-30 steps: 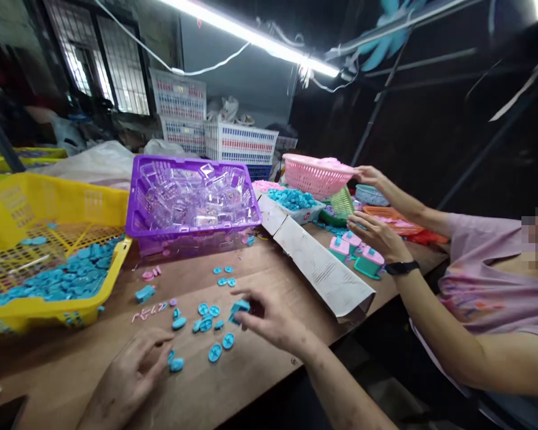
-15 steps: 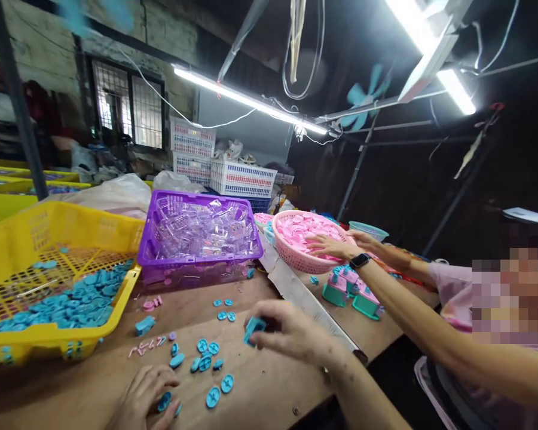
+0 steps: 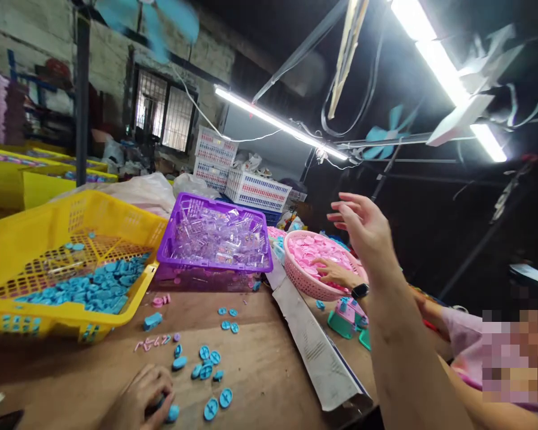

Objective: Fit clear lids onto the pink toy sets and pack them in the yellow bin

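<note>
over the desk, my right hand has risen, fingers apart; only my left hand, grip unclear, tends blue parts.

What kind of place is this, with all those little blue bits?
Probably a small workshop or factory room. Lots of small blue parts lie on a wooden table, a yellow crate holds a heap of blue pieces, and bright tube lights hang overhead.
</note>
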